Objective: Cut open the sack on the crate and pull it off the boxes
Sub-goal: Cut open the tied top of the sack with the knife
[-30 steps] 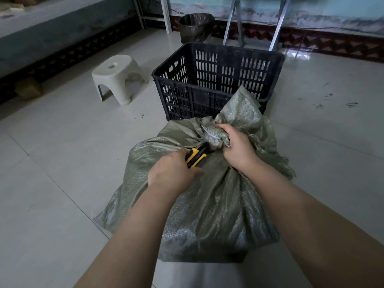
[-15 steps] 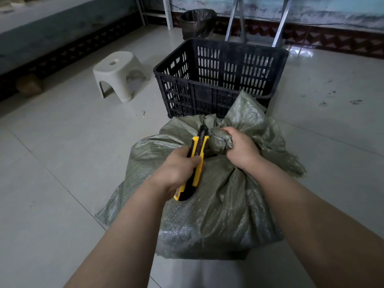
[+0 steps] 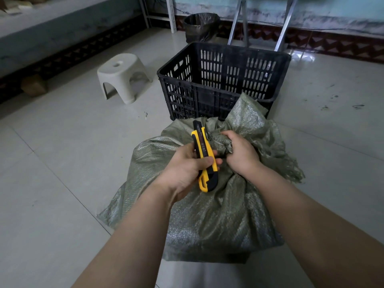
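A grey-green woven sack [image 3: 218, 213] bulges in front of me, its neck bunched and tied at the top. My right hand [image 3: 241, 154] is shut on that knotted neck. My left hand [image 3: 187, 169] grips a yellow and black utility knife [image 3: 204, 154], held above the sack with its tip pointing away from me, just left of the knot. Whatever the sack covers is hidden, and what it rests on cannot be seen.
An empty black slatted plastic crate [image 3: 220, 80] stands on the tiled floor just beyond the sack. A white plastic stool [image 3: 120, 75] sits to the left, a dark bin [image 3: 200, 26] and metal frame legs [image 3: 280, 28] at the back wall.
My left hand has drawn the knife back from under the knot and lifted it, so the whole handle now shows. My right hand still holds the sack's neck.
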